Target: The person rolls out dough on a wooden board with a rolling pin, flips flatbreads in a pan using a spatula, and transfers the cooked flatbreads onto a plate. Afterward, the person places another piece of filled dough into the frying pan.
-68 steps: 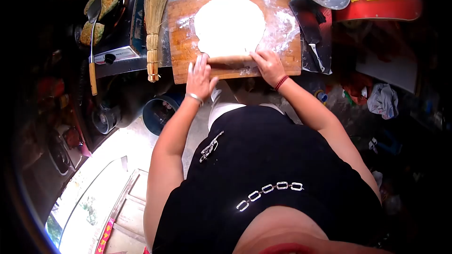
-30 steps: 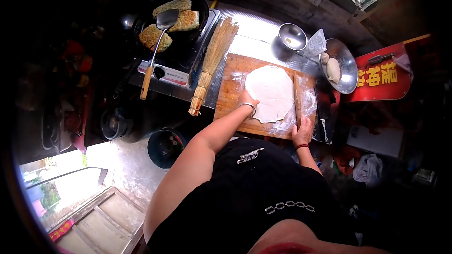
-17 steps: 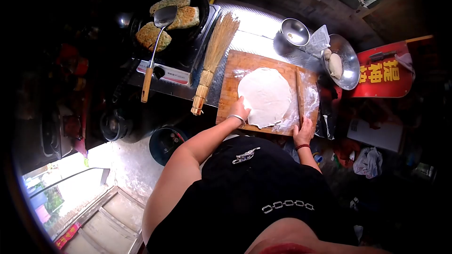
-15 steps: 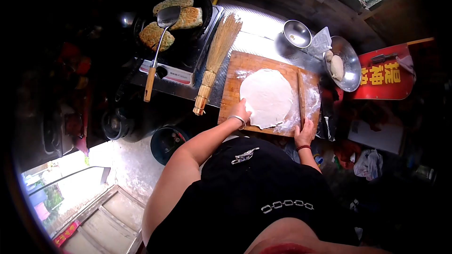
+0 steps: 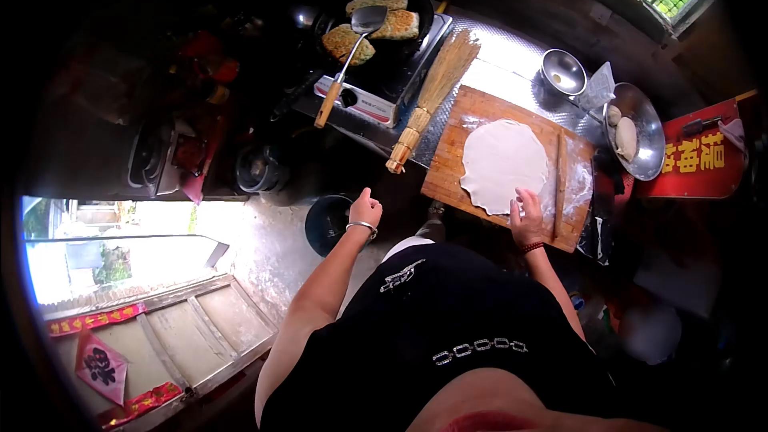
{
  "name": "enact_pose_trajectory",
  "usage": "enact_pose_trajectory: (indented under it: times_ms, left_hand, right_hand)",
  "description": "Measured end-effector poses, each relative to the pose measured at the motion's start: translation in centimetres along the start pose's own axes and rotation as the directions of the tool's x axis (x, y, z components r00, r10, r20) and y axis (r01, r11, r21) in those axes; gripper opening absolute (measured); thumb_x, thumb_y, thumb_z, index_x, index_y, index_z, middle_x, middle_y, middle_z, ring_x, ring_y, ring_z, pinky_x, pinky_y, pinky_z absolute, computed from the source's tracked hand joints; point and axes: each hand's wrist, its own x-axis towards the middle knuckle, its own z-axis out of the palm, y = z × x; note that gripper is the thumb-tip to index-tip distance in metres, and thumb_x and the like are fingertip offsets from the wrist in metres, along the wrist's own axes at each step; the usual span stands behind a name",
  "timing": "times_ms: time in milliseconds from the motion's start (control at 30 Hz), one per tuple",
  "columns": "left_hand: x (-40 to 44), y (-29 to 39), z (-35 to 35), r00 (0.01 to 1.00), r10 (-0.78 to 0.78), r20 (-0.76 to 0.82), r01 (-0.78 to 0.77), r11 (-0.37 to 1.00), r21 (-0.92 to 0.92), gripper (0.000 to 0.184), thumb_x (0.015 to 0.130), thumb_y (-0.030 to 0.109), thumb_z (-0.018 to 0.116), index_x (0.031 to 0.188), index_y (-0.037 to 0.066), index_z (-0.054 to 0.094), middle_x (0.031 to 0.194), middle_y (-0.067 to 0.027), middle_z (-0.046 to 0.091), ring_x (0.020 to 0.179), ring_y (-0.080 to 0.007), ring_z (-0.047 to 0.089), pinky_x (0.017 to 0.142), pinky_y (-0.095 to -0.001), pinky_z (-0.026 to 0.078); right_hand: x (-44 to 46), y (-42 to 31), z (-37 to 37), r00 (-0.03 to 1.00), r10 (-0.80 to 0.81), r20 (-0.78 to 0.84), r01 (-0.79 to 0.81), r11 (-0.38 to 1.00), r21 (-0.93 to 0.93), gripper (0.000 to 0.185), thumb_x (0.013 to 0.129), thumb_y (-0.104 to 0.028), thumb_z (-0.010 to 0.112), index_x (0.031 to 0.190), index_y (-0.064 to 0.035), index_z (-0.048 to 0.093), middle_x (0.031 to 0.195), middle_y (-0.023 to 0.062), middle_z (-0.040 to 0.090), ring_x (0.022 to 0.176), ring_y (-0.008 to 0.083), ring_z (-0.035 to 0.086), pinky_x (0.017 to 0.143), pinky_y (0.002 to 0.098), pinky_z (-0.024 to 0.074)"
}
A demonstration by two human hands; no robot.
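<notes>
Left hand [image 5: 366, 211]: lower centre of the frame, off the board, fingers curled; whether they pinch anything cannot be told.
Right hand [image 5: 527, 221]: fingers spread at the dough's lower right edge; contact unclear.
Dough sheet [image 5: 504, 163]: right of centre, flat on the wooden board [image 5: 446, 169].
Rolling pin [image 5: 560, 184]: on the board, right of the dough.
Straw brush [image 5: 436, 96]: between stove [image 5: 381, 106] and board.

Kitchen area | stove [image 5: 356, 100] with frying pan [image 5: 320, 24] | floured wooden board [image 5: 448, 168] | metal bowls [image 5: 563, 72]
</notes>
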Motion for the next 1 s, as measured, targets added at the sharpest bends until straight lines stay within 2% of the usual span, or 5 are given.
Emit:
enact_pose_trajectory:
  times_ms: [267,400,600,733,1000]
  left_hand:
    - [2.3,-2.1,-11.3,0.926,-0.242,-0.288,0.05,0.838,-0.543,0.034,0.086,0.019,0.06,0.11,-0.004,0.051,0.08,-0.0088,0.069,0.06,-0.0139,0.064,0.051,-0.027,0.05]
    - [6.5,-2.5,-17.7,0.888,-0.172,-0.425,-0.084,0.85,-0.521,0.065,0.09,0.024,0.062,0.14,-0.004,0.031,0.1,-0.01,0.066,0.075,-0.0137,0.065,0.057,-0.025,0.054]
    - [12.8,-2.0,-24.7,0.728,0.12,-0.675,-0.325,0.927,-0.186,0.034,0.093,0.035,0.056,0.098,0.001,0.053,0.097,-0.0176,0.061,0.082,-0.0329,0.062,0.071,-0.0398,0.051]
    - [17.4,-2.3,-25.4,0.845,0.159,-0.511,-0.385,0.844,-0.374,0.037,0.094,0.037,0.052,0.083,0.001,0.049,0.074,-0.0147,0.06,0.068,-0.0304,0.059,0.061,-0.0393,0.045]
    - [19.0,1.2,-25.1,0.977,0.209,-0.033,-0.195,0.83,-0.523,0.027,0.095,0.027,0.053,0.095,0.0,0.054,0.08,-0.0071,0.064,0.06,-0.013,0.063,0.05,-0.0236,0.05]
  right_hand:
    - [4.9,-8.6,7.1,0.92,0.02,0.391,-0.246,0.805,0.539,0.018,0.091,-0.011,0.059,0.102,0.0016,0.066,0.087,0.0069,0.066,0.074,0.0118,0.059,0.067,0.0263,0.0492]
    - [10.6,-18.7,10.2,0.804,-0.029,0.594,-0.506,0.492,0.709,0.027,0.096,-0.017,0.056,0.111,0.0039,0.063,0.096,0.0036,0.064,0.086,0.0123,0.059,0.076,0.0249,0.0481]
    - [17.9,-27.1,17.5,0.601,0.141,0.787,-0.799,0.104,0.592,0.045,0.093,-0.037,0.058,0.116,0.0003,0.051,0.115,0.0161,0.06,0.105,0.0256,0.058,0.094,0.039,0.0464]
    - [20.3,-29.7,20.3,0.515,0.144,0.845,-0.85,-0.037,0.525,0.042,0.093,-0.035,0.058,0.113,0.0012,0.051,0.111,0.0168,0.06,0.1,0.0271,0.059,0.089,0.0398,0.0496]
    - [21.9,-31.1,24.1,0.47,0.158,0.868,-0.877,-0.027,0.479,0.032,0.093,-0.028,0.058,0.107,0.0013,0.053,0.102,0.0149,0.062,0.093,0.025,0.061,0.085,0.0391,0.0516]
